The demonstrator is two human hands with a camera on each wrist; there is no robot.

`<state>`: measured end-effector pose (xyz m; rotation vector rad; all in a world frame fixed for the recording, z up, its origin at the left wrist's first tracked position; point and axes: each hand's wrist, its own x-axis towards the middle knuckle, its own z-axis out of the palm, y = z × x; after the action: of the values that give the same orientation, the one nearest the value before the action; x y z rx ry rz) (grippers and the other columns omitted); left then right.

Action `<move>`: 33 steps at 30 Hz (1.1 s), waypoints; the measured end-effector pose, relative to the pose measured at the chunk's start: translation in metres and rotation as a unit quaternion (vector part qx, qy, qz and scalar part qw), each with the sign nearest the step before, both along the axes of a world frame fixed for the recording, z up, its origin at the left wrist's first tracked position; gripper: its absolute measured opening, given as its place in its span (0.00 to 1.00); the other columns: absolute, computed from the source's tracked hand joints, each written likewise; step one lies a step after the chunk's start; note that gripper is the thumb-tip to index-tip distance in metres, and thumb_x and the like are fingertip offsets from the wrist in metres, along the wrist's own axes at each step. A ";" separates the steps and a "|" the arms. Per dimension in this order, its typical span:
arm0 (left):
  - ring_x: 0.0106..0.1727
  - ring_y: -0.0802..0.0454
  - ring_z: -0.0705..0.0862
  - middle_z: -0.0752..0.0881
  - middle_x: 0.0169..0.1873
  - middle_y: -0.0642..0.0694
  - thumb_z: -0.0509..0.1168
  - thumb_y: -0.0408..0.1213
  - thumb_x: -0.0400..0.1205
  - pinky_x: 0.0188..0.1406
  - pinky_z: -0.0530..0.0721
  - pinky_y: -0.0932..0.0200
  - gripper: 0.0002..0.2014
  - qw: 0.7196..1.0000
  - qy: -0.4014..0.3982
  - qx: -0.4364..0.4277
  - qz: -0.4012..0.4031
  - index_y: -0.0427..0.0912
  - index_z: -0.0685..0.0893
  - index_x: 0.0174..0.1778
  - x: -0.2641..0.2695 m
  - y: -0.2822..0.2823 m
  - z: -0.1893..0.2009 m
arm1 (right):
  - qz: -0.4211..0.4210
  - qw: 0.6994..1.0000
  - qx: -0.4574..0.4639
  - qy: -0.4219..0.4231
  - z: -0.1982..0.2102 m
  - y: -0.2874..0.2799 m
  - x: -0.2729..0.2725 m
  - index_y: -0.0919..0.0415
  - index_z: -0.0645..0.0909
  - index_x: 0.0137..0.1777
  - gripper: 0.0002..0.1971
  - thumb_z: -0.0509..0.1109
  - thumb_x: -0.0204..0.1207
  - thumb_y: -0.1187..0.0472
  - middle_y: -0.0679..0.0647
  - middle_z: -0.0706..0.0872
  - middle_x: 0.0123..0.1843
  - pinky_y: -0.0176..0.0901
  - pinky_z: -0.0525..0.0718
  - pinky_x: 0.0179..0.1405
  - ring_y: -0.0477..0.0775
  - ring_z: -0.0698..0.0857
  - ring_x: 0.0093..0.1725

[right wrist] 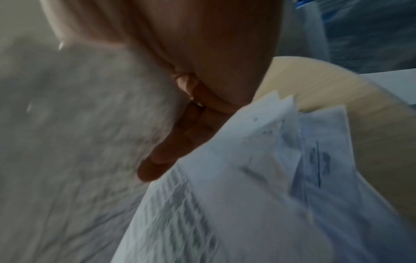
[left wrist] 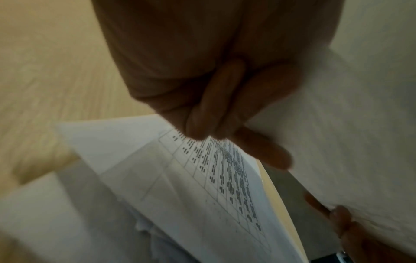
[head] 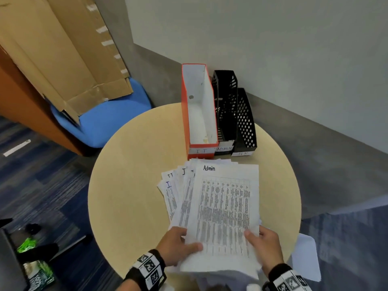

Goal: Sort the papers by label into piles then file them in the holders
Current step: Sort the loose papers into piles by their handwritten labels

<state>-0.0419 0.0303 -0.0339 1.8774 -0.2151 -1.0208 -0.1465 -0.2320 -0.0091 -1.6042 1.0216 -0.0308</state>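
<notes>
A fanned stack of printed papers (head: 210, 206) is held over the round table (head: 130, 196). The top sheet (head: 224, 213) is labelled "Admin"; sheets fanned out to its left show "IT" labels. My left hand (head: 178, 244) grips the stack's lower left edge, thumb on top. My right hand (head: 264, 246) pinches the lower right edge, thumb on the top sheet. In the left wrist view my fingers (left wrist: 225, 110) curl under a printed sheet (left wrist: 202, 186). The right wrist view shows blurred papers (right wrist: 258, 186) beside my fingers (right wrist: 175, 142). Three holders stand at the table's far edge: an orange one (head: 197, 114) labelled IT, a black one (head: 225, 114) labelled ADMIN, another black one (head: 245, 127).
A blue chair (head: 109, 122) with flattened cardboard (head: 58, 51) leaning on it stands to the left of the table. A wall (head: 273, 49) runs close behind the holders. More white sheets (head: 306, 255) hang off the table's near right edge.
</notes>
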 end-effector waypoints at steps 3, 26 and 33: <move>0.17 0.52 0.76 0.90 0.26 0.46 0.79 0.54 0.77 0.19 0.76 0.60 0.15 0.997 -0.009 0.032 -0.069 0.45 0.90 0.36 0.002 -0.009 -0.005 | -0.062 0.998 -0.009 0.028 -0.011 -0.046 0.000 0.58 0.91 0.47 0.03 0.75 0.81 0.64 0.56 0.95 0.46 0.52 0.88 0.51 0.60 0.92 0.47; 0.33 0.47 0.89 0.90 0.29 0.50 0.72 0.50 0.84 0.41 0.91 0.52 0.12 0.916 -0.127 0.314 0.214 0.47 0.91 0.40 0.019 -0.026 -0.037 | 0.051 0.943 -0.232 0.234 -0.051 -0.252 0.046 0.63 0.74 0.75 0.27 0.74 0.77 0.58 0.60 0.73 0.75 0.63 0.84 0.62 0.72 0.83 0.59; 0.33 0.53 0.86 0.88 0.26 0.56 0.79 0.49 0.78 0.38 0.83 0.56 0.10 0.876 -0.186 0.315 0.314 0.53 0.89 0.32 0.003 -0.009 -0.003 | 0.129 0.954 -0.269 0.017 -0.021 -0.139 0.066 0.54 0.78 0.64 0.18 0.75 0.77 0.65 0.51 0.74 0.68 0.53 0.80 0.66 0.59 0.78 0.68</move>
<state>-0.0389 0.0211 -0.0371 2.4768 0.5517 -0.2702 -0.0803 -0.3713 -0.0305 -2.2341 0.8636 -0.1127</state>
